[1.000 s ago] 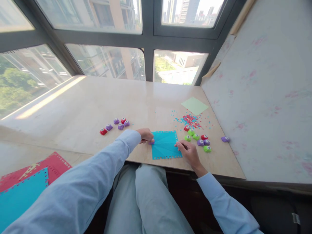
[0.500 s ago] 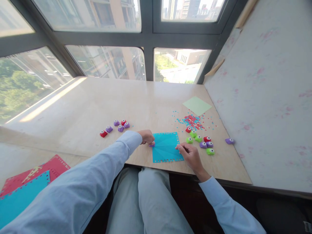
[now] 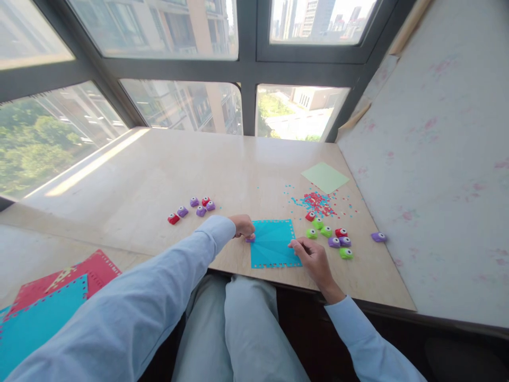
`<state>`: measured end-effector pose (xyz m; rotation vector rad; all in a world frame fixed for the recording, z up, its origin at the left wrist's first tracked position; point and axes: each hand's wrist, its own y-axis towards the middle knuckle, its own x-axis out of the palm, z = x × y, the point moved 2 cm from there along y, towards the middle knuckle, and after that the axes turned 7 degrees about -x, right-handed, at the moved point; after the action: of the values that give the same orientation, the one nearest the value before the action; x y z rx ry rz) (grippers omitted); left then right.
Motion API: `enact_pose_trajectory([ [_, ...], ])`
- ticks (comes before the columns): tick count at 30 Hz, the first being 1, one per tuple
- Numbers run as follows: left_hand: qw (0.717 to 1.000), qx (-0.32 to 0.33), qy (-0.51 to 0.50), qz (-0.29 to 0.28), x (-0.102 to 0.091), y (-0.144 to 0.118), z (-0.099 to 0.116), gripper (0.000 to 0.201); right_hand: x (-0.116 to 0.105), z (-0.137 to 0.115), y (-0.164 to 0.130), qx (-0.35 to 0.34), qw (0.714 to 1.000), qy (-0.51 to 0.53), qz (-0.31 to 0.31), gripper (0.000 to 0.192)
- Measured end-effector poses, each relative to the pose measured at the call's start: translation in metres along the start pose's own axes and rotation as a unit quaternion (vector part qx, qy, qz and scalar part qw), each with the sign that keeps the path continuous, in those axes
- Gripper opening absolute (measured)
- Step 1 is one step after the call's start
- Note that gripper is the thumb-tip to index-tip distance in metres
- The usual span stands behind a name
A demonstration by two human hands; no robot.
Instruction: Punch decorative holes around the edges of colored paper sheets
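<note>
A blue sheet of paper [image 3: 274, 245] lies in front of me, with small holes punched along its top, right and bottom edges. At its left edge my left hand [image 3: 242, 227] is closed on a small purple craft punch [image 3: 250, 239], which sits against the paper's edge. My right hand [image 3: 312, 257] pinches the right edge of the same sheet between thumb and fingers. Right of the sheet stand several green, red and purple punches [image 3: 326, 231]. Another group of red and purple punches [image 3: 201, 211] is to the left, beyond my left forearm.
Red and blue paper bits [image 3: 318, 202] are scattered at the right, before a pale green sheet [image 3: 325, 178]. One purple punch [image 3: 379, 237] lies by the wall. Punched red paper [image 3: 101, 270] and blue paper [image 3: 47, 323] overlap at the lower left. Windows border the table's far side.
The view has shifted slightly, so everything sits a little lower and further right. Both hands keep their places on the blue sheet, the left still on the purple punch.
</note>
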<state>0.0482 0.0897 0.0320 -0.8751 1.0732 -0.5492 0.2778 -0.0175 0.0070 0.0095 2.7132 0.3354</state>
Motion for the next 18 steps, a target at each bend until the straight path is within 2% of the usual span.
enact_pose_trajectory([
  [11, 0.995, 0.0, -0.069, -0.069, -0.004, -0.011, -0.007, 0.041, 0.0, 0.002, 0.001, -0.004, 1.0, -0.007, 0.004, 0.035],
  [18, 0.988, 0.019, -0.133, -0.082, -0.004, -0.016, -0.017, 0.046, -0.001, 0.001, 0.001, -0.008, 1.0, -0.014, 0.013, 0.037],
])
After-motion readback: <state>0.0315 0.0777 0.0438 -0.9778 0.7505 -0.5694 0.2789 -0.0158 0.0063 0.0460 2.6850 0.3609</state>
